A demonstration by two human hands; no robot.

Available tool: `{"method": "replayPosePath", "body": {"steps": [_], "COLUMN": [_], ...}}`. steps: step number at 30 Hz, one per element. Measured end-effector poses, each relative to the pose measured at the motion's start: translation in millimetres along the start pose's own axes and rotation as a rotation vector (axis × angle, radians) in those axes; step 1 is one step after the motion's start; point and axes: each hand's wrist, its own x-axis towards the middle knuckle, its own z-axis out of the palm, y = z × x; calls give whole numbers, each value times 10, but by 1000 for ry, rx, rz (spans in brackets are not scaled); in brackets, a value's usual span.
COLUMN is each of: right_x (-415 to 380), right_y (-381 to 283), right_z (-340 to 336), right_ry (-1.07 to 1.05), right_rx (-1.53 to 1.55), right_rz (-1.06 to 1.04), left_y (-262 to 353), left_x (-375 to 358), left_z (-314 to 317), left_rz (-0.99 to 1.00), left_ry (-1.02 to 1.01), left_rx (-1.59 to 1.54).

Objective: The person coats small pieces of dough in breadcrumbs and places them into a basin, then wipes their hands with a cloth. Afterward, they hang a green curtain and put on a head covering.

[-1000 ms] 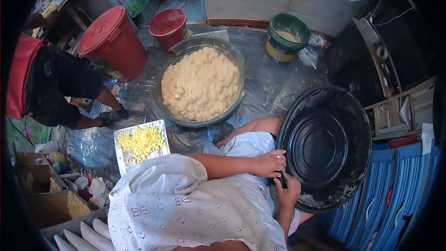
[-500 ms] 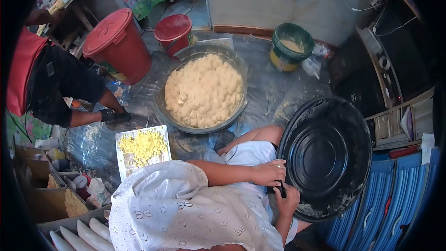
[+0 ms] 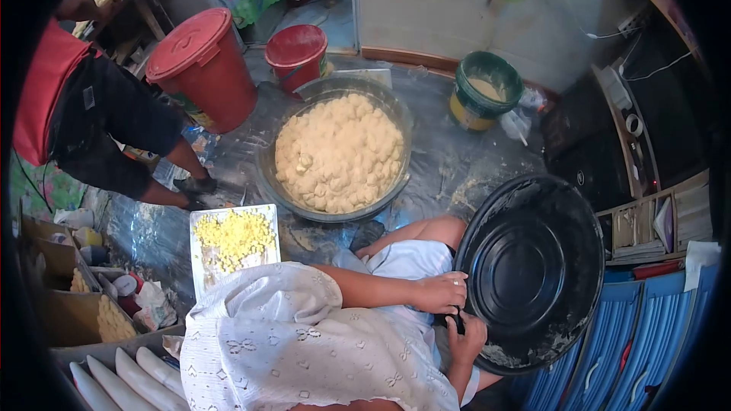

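Note:
A large black plastic basin (image 3: 533,266) with pale residue along its rim stands tilted beside my lap. My left hand (image 3: 442,292), with a ring on one finger, is closed at the basin's near edge. Just below it, my right hand (image 3: 467,337) has its fingers closed around a dark part at the same edge, which looks like the basin's rim or handle. The fingers partly hide that spot. Ahead on the floor, a round tub (image 3: 335,215) holds a heap of pale, flour-coated lumps (image 3: 339,152). A white tray (image 3: 199,274) of small yellow pieces (image 3: 234,239) lies to its left.
A person in a red top (image 3: 57,91) stands at the left. Near the wall are a lidded red bin (image 3: 205,68), a red bucket (image 3: 297,57) and a green bucket (image 3: 487,91) with pale powder. Blue plastic drawers (image 3: 609,327) stand right; cardboard boxes (image 3: 72,316) stand left.
The view has shifted slightly. Both hands stay at the basin's edge, close together, and the basin's tilt differs a little. The person in red has moved slightly.

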Motion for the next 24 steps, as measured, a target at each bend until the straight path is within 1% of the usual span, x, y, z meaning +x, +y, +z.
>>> {"method": "replayPosePath", "body": {"steps": [9, 11, 18, 24], "right_x": [-14, 6, -10, -22], "right_y": [-2, -8, -14, -5], "right_z": [-46, -42, -27, -27], "right_ry": [-34, -19, 14, 3], "right_rx": [6, 11, 15, 11], "right_rz": [13, -12, 7, 11], "left_y": [18, 10, 20, 18], "left_x": [-2, 4, 6, 3], "left_z": [45, 40, 6, 14], "left_rz": [6, -5, -5, 12], "left_ry": [11, 6, 19, 26], "left_rx": [-1, -3, -14, 3]}}
